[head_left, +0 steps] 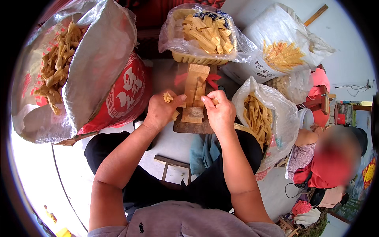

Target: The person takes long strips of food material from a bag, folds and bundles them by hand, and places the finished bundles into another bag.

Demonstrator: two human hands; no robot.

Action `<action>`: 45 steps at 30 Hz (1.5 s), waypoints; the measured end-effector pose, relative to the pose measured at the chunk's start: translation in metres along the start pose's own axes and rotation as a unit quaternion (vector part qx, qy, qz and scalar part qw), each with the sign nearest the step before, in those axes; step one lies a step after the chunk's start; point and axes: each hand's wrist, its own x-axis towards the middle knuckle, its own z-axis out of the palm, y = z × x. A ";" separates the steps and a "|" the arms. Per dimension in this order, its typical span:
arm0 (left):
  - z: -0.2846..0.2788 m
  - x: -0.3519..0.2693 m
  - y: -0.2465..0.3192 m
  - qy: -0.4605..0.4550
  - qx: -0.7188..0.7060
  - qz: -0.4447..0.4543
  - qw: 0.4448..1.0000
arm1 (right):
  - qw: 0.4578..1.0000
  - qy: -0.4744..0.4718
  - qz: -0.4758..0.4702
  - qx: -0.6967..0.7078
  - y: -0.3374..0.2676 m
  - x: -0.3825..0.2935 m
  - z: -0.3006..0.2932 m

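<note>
In front of me a pale wooden block (193,80) stands on a dark wooden board (181,128), with a thin upright blade or rod (195,91) at its middle. My left hand (162,107) is at the block's left side, its thumb pressing a pale-yellow strip (183,105). A crumpled yellow piece (168,97) shows at its knuckles and another piece (175,115) pokes out below. On the right side, my right hand (219,109) pinches a yellow strip (214,101) between thumb and curled fingers. Whether both hands grip one strip cannot be seen. A red ribbon (213,80) is behind the block.
A plastic-lined yellow basket (195,58) of flat strips stands beyond the board. Large sacks flank me: a red-and-white sack (130,89) left, a clear-lined bag (282,118) right, and a white woven sack (281,44) behind. Another person (308,160) sits at far right.
</note>
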 end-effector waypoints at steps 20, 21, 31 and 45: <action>-0.035 -0.080 0.035 -0.459 -0.267 -0.006 0.847 | 0.945 -0.129 -0.147 0.262 -0.027 -0.027 -0.035; -0.037 -0.077 0.044 -0.373 -0.224 0.036 0.900 | 0.937 -0.201 -0.108 0.266 -0.030 -0.031 -0.033; -0.026 -0.059 0.021 0.061 0.239 0.553 0.796 | 0.604 -0.322 0.299 0.665 -0.033 -0.051 0.002; -0.037 -0.054 0.018 -0.080 0.096 0.390 0.912 | 0.915 -0.269 -0.007 0.299 -0.034 -0.045 0.000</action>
